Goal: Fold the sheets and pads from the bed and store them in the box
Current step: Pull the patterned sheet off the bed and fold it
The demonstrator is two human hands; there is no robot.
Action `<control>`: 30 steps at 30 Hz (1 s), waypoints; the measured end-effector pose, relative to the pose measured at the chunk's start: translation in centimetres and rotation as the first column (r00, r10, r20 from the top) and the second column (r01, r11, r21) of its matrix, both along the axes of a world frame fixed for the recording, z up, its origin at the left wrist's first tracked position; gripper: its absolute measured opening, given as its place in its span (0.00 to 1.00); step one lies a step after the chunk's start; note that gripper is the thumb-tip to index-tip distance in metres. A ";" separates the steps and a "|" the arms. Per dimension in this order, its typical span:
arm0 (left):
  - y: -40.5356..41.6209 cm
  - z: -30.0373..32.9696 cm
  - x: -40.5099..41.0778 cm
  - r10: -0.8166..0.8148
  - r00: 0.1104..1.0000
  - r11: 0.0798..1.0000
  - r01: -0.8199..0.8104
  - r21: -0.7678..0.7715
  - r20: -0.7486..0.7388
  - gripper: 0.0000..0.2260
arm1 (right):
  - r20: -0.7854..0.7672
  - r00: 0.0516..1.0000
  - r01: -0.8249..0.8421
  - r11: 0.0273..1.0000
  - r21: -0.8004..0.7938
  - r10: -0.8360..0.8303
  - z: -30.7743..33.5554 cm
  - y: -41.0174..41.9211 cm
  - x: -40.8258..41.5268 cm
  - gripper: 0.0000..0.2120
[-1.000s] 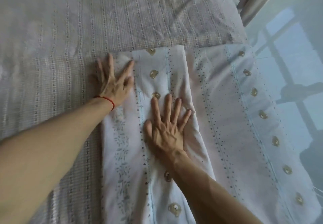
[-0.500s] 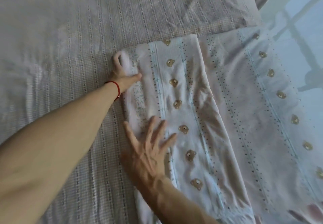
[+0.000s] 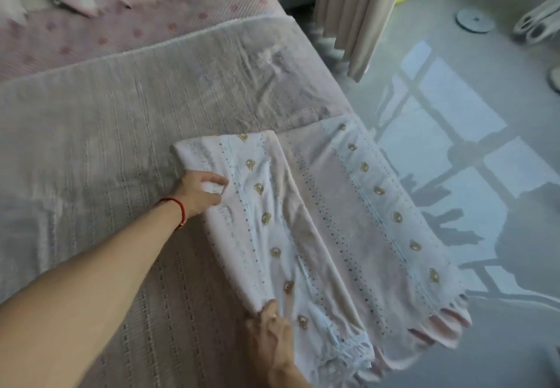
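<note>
A pale pink sheet (image 3: 303, 230) with small bear motifs and blue dotted stripes lies partly folded lengthwise at the bed's right edge, its frilled end hanging over the side. My left hand (image 3: 198, 193), with a red string at the wrist, pinches the sheet's left folded edge near the far end. My right hand (image 3: 269, 336) grips the same edge near the near end, fingers curled into the cloth. Beneath the sheet a grey-pink woven pad (image 3: 121, 145) covers the bed. No box is in view.
A pink dotted bed cover (image 3: 127, 24) and a pillow lie at the head of the bed. Beige curtains (image 3: 351, 8) hang at the right. The glossy grey floor (image 3: 485, 145) beside the bed holds a round stand base (image 3: 475, 20).
Both hands went from lying flat on the sheet to gripping its left folded edge. The right hand slid toward the near end. The camera view lifted and shows more of the room.
</note>
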State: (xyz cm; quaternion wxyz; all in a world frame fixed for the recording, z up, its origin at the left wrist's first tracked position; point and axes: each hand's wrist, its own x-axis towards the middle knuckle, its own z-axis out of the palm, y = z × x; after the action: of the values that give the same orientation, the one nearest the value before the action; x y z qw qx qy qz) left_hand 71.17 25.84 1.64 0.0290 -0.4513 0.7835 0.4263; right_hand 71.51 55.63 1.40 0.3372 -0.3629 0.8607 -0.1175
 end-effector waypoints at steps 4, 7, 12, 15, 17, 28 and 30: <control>1.8 8.8 -3.8 -0.218 0.974 0.976 0.219 -0.002 0.059 0.09 | -0.069 0.991 -0.105 0.990 0.089 0.112 7.8 4.5 -3.7 0.17; 3.2 15.5 -7.1 -0.498 0.852 0.864 0.504 0.005 0.163 0.16 | -0.188 0.982 0.013 0.992 0.127 0.011 13.7 8.4 -9.9 0.23; 7.3 24.5 -13.1 -0.697 0.601 0.519 0.800 -0.303 0.393 0.01 | -0.352 0.936 0.042 0.997 0.058 -0.019 24.6 14.2 -18.6 0.14; 9.2 29.2 -17.2 -0.671 0.666 0.462 0.720 -0.519 0.327 0.04 | -0.579 0.814 -0.023 0.998 0.058 0.052 32.1 18.0 -24.2 0.12; 10.2 33.3 -19.4 -0.650 0.734 0.498 0.607 -0.619 0.197 0.04 | -0.744 0.659 -0.077 0.994 0.079 0.111 36.8 19.7 -28.2 0.17; 8.0 58.5 -16.6 -0.348 0.934 0.332 0.045 -0.942 -0.078 0.11 | -0.973 0.226 -0.357 0.925 -0.129 -0.048 59.9 15.3 -37.6 0.18; 6.4 61.3 -13.1 -0.252 0.956 0.230 -0.093 -0.969 -0.152 0.11 | -0.983 0.180 -0.460 0.881 -0.109 -0.028 63.1 12.7 -36.7 0.20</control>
State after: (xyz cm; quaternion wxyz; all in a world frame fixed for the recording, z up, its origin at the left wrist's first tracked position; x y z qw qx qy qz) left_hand 58.02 32.28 62.98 -0.3442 -0.2663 0.8954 -0.0942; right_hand 34.80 68.35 64.49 -0.3401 -0.5340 0.7738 0.0196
